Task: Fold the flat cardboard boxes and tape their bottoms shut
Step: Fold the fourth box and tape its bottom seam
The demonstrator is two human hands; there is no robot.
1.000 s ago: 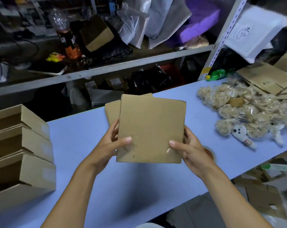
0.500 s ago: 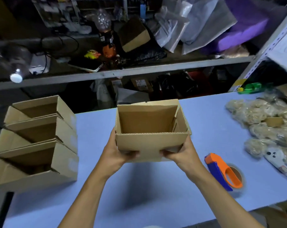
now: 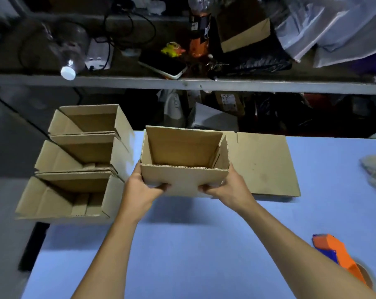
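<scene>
Folded boxes [image 3: 75,169] block left; flat cardboard [image 3: 262,165] right; near tabletop [image 3: 182,244] seemingly free.

We've got plain brown boxes [image 3: 184,160], a light blue table [image 3: 182,244], and an orange-and-blue tape gun [image 3: 338,254] at 4 o'clock.

Both hands [image 3: 184,187] grip (fingers curled under), arms outstretched.

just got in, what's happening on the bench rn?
A person is assembling cardboard boxes. Both the left hand and the right hand grip the near wall of an opened box over the blue table, its open side facing the camera. Three finished boxes sit in a row at the left edge. A flat cardboard blank lies just right of the held box. The orange and blue tape dispenser rests untouched at the near right.
</scene>
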